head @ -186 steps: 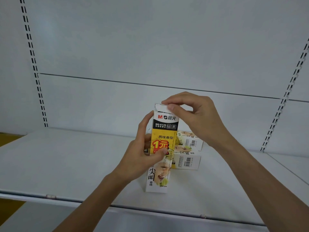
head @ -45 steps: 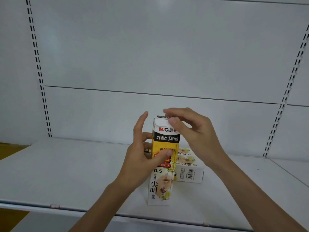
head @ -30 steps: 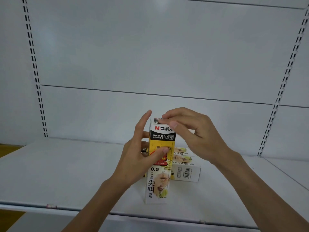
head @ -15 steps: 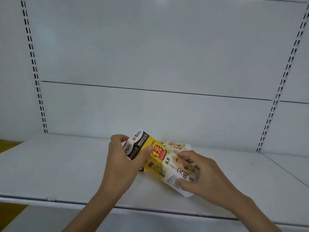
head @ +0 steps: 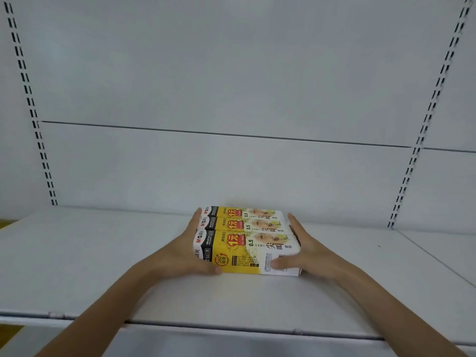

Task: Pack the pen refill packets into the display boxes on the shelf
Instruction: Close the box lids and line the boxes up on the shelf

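Yellow-and-white cardboard display boxes [head: 246, 243] are lying flat, three touching, mid white metal shelf [head: 103, 253]. Front lip [head: 231, 327] is sitting well clear. Left grip [head: 184, 253] and right grip [head: 306, 253] are pressing the row's ends, fingers straight, grasping nothing. I'm judging this as squaring up. Next: letting go without skewing. Shelf is lying open either side; white back panel [head: 231, 171] near behind.

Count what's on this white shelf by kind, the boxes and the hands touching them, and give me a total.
Yellow-and-white cardboard boxes, lying side by side: 3
Bare hands, left hand and right hand, against the row's ends: 2
Total: 5
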`<state>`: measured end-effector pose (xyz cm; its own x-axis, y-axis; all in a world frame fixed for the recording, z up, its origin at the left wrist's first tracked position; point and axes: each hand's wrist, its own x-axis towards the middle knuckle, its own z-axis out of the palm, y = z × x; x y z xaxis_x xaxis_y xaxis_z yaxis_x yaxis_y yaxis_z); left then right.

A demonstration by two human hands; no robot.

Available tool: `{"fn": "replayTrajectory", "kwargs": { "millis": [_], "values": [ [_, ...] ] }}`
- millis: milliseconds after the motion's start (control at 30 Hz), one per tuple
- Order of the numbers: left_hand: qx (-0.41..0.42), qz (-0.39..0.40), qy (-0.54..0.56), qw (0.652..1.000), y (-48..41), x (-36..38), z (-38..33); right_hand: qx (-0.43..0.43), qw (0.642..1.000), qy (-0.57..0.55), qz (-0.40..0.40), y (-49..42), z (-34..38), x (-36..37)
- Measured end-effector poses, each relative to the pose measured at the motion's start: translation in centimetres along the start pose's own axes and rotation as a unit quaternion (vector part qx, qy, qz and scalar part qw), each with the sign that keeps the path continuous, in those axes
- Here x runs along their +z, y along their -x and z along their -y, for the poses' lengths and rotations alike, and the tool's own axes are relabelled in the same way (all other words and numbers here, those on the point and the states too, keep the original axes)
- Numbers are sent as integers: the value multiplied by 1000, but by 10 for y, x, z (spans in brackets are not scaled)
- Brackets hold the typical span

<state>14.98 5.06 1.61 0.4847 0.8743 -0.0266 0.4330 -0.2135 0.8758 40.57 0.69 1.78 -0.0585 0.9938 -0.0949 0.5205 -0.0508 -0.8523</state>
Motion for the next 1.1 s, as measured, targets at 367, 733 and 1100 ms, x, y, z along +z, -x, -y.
{"fn": "replayTrajectory", "kwargs": {
  "millis": [367,733,1100],
  "values": [
    [-40,-43,48,997,-35,-9,13,0,998,-66,2,-39,-3,2],
    [-35,-51,68,996,-39,-10,22,-4,999,-45,-31,-42,-5,6],
    [-29,-62,-2,998,-37,-13,24,-2,999,-21,-26,-34,3,7]
  ]
}}
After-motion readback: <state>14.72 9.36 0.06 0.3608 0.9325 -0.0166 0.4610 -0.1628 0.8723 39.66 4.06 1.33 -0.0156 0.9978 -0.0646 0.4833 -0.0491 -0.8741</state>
